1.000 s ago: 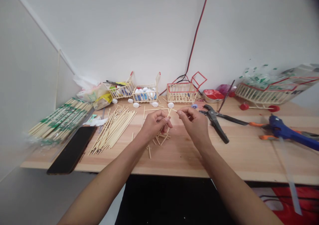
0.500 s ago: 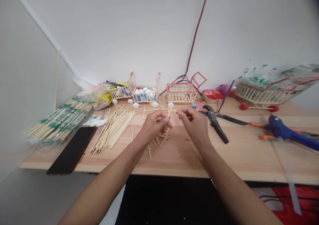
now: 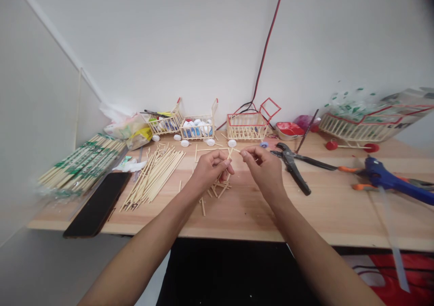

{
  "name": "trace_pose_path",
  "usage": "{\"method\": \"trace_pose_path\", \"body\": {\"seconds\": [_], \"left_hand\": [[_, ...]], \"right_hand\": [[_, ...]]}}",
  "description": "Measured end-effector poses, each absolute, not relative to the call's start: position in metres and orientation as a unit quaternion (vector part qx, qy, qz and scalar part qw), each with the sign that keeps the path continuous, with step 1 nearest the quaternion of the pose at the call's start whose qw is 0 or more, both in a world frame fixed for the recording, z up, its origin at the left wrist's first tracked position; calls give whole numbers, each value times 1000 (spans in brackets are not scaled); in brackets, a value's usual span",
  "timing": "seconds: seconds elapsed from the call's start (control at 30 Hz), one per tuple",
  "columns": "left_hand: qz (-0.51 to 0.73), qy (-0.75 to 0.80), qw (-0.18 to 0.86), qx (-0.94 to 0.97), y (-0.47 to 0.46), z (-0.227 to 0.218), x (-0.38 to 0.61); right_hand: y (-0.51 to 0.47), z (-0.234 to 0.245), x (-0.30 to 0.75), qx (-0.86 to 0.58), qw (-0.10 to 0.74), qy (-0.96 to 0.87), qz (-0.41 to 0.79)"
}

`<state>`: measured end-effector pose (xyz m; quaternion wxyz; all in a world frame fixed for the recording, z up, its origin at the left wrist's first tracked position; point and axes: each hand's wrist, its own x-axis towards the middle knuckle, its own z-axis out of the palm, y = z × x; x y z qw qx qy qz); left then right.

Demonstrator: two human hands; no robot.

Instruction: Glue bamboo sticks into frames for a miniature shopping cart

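Note:
My left hand [image 3: 214,165] is closed in a pinch on a short wooden stick [image 3: 231,153], which points up from the fingertips. My right hand [image 3: 260,165], also pinched, grips the end of a second thin stick [image 3: 236,150] that reaches left to the first one; whether the two are joined I cannot tell. Both hands are above the wooden table [image 3: 251,224]. Below and beside my left hand lie several short cut sticks [image 3: 214,190], partly hidden by it. Behind the hands, longer sticks [image 3: 210,149] lie in a frame-like outline on the table.
Left are long loose sticks [image 3: 159,175], a black phone [image 3: 98,204] and packaged chopsticks [image 3: 84,161]. Small stick-built carts [image 3: 247,126] line the wall, near a red paint dish [image 3: 290,129]. Right lie black-handled cutters [image 3: 293,168], a blue glue gun [image 3: 386,175] and a larger cart [image 3: 359,127].

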<state>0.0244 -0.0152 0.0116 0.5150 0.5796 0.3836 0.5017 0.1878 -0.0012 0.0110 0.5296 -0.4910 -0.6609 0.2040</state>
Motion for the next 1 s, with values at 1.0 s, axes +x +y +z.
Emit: {"method": "trace_pose_path", "body": {"seconds": [1.0], "left_hand": [[502,378,515,583,-15,10,25]], "right_hand": [[-1,10,188,-490,531,-662,199]]}}
